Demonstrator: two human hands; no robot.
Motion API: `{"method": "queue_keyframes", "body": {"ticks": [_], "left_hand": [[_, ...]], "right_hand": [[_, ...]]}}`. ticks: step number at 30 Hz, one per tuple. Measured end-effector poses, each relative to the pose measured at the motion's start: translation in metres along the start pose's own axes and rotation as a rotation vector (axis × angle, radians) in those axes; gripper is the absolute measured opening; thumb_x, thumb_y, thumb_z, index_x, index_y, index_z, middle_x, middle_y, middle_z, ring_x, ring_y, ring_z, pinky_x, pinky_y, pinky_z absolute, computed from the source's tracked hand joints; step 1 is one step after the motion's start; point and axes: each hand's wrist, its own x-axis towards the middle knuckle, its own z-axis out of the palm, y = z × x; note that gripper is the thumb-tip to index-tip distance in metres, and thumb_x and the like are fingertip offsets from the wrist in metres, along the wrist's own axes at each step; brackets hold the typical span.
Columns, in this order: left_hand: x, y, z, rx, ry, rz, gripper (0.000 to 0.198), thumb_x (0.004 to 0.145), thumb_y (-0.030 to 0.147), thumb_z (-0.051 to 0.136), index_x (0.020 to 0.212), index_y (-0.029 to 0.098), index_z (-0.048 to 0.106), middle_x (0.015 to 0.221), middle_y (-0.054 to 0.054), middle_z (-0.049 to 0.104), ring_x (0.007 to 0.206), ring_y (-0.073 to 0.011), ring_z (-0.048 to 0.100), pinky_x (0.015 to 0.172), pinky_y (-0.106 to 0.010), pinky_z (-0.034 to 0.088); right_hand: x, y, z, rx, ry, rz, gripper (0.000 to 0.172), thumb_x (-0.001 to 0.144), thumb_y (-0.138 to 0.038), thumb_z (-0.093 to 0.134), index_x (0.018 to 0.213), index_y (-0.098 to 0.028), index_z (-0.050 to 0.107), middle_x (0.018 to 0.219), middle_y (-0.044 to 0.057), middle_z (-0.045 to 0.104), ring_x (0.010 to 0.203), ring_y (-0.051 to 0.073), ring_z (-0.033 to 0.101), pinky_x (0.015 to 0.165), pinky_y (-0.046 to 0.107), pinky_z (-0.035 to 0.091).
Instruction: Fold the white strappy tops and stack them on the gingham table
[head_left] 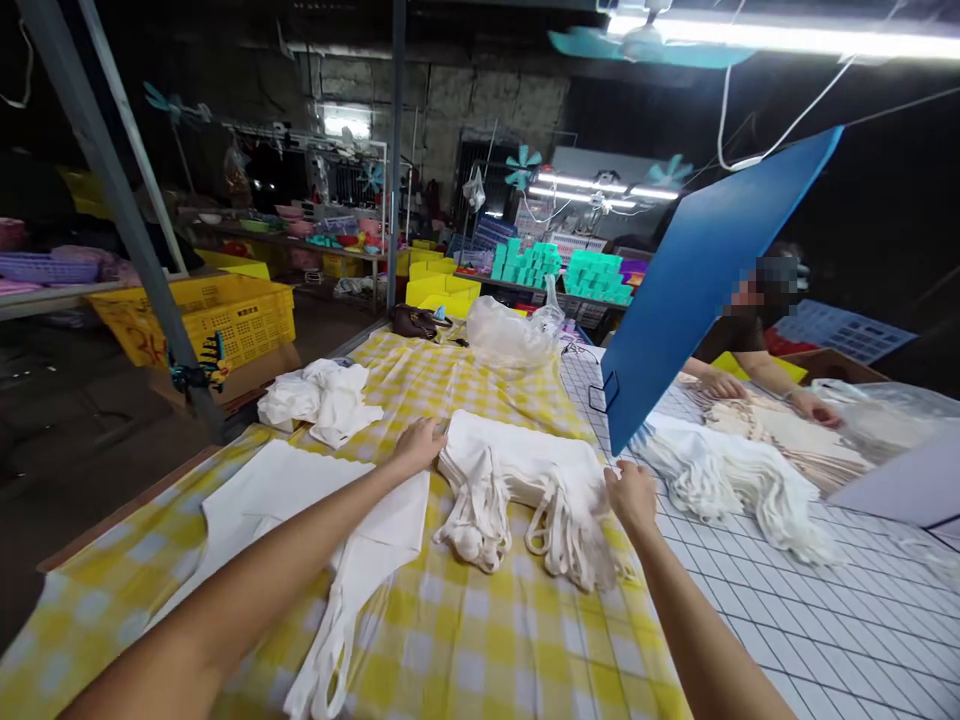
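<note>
A layered stack of white camisoles (525,455) lies on the yellow checked cloth (480,640) in front of me, its looped straps falling toward my side. At the stack's upper left corner, my left hand (418,445) has its fingers closed on the fabric edge. My right hand (632,492) is closed at the opposite corner, its fingertips partly hidden. Under my left forearm, another white camisole (277,490) is spread flat, with a strap reaching toward the near edge. Crumpled white fabric (322,400) sits beyond it on the left.
An upright blue board (697,270) stands to the right of the stack. Past it, a person's hands (814,408) work at beige pieces (780,430), near more white garments (720,465). A clear plastic bag (510,335) and dark handbag (416,322) lie at the back. A metal post (142,210) rises left.
</note>
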Motion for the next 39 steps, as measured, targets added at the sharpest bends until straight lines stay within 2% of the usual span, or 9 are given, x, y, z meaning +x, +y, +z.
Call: {"method": "queue_keyframes", "body": {"ticks": [5, 10, 16, 19, 23, 27, 30, 34, 39], "left_hand": [[0.057, 0.019, 0.032, 0.007, 0.012, -0.128, 0.025, 0.082, 0.029, 0.050, 0.099, 0.014, 0.061, 0.111, -0.016, 0.061, 0.103, -0.0244, 0.057, 0.082, -0.032, 0.043], [0.079, 0.022, 0.050, 0.000, -0.011, -0.193, 0.026, 0.077, 0.030, 0.058, 0.094, 0.011, 0.063, 0.108, -0.020, 0.062, 0.100, -0.0278, 0.059, 0.076, -0.032, 0.044], [0.083, 0.020, 0.059, -0.009, 0.084, -0.188, 0.024, 0.076, 0.019, 0.058, 0.099, 0.014, 0.061, 0.110, -0.014, 0.062, 0.105, -0.0225, 0.056, 0.080, -0.029, 0.042], [0.085, 0.020, 0.060, -0.021, 0.113, -0.204, 0.021, 0.075, 0.018, 0.058, 0.096, 0.015, 0.061, 0.105, -0.011, 0.063, 0.099, -0.0199, 0.057, 0.077, -0.027, 0.042], [0.087, 0.020, 0.060, -0.031, 0.138, -0.212, 0.017, 0.076, 0.023, 0.058, 0.090, 0.014, 0.062, 0.098, -0.010, 0.064, 0.092, -0.0196, 0.058, 0.074, -0.027, 0.043], [0.087, 0.021, 0.062, -0.020, 0.173, -0.171, 0.017, 0.077, 0.018, 0.055, 0.092, 0.016, 0.063, 0.102, -0.011, 0.063, 0.094, -0.0211, 0.057, 0.075, -0.029, 0.043], [0.085, 0.023, 0.062, 0.000, 0.214, -0.119, 0.019, 0.079, 0.015, 0.053, 0.094, 0.017, 0.063, 0.108, -0.012, 0.059, 0.102, -0.0234, 0.054, 0.080, -0.032, 0.042], [0.084, 0.028, 0.062, -0.012, 0.257, -0.073, 0.010, 0.079, 0.020, 0.054, 0.082, 0.017, 0.063, 0.102, -0.012, 0.060, 0.106, -0.0271, 0.049, 0.085, -0.036, 0.039], [0.085, 0.035, 0.055, -0.162, 0.287, -0.062, 0.007, 0.082, 0.020, 0.050, 0.083, 0.017, 0.056, 0.091, -0.008, 0.062, 0.091, -0.0209, 0.055, 0.078, -0.030, 0.040]], "right_hand": [[0.029, -0.005, 0.022, -0.055, -0.033, 0.022, 0.028, 0.077, -0.031, 0.048, 0.087, -0.012, 0.066, 0.090, 0.014, 0.061, 0.086, 0.025, 0.056, 0.069, 0.032, 0.041], [0.033, -0.011, 0.041, -0.089, 0.014, 0.007, 0.030, 0.078, -0.035, 0.047, 0.089, -0.014, 0.066, 0.095, 0.014, 0.060, 0.089, 0.027, 0.054, 0.067, 0.033, 0.041], [0.024, -0.015, 0.048, -0.066, 0.090, -0.117, 0.027, 0.081, -0.024, 0.044, 0.096, -0.015, 0.065, 0.097, 0.013, 0.055, 0.093, 0.025, 0.049, 0.070, 0.032, 0.038], [0.025, -0.013, 0.050, -0.040, 0.112, -0.154, 0.025, 0.081, -0.020, 0.044, 0.094, -0.015, 0.065, 0.095, 0.011, 0.055, 0.089, 0.023, 0.049, 0.070, 0.031, 0.037], [0.026, -0.010, 0.051, -0.005, 0.138, -0.194, 0.024, 0.081, -0.021, 0.044, 0.091, -0.015, 0.065, 0.089, 0.010, 0.056, 0.083, 0.021, 0.049, 0.070, 0.030, 0.036], [0.024, -0.010, 0.052, 0.030, 0.152, -0.240, 0.023, 0.082, -0.021, 0.042, 0.086, -0.017, 0.064, 0.085, 0.007, 0.057, 0.079, 0.020, 0.048, 0.069, 0.030, 0.034], [0.024, -0.011, 0.051, 0.060, 0.161, -0.253, 0.023, 0.082, -0.020, 0.041, 0.085, -0.016, 0.064, 0.085, 0.008, 0.058, 0.079, 0.020, 0.047, 0.069, 0.030, 0.033], [0.024, -0.011, 0.052, 0.119, 0.165, -0.232, 0.024, 0.082, -0.019, 0.040, 0.087, -0.014, 0.062, 0.085, 0.009, 0.059, 0.077, 0.019, 0.048, 0.068, 0.029, 0.032], [0.022, -0.011, 0.048, 0.276, 0.172, -0.187, 0.026, 0.082, -0.023, 0.038, 0.086, -0.016, 0.062, 0.083, 0.007, 0.061, 0.071, 0.017, 0.050, 0.068, 0.027, 0.033]]}}
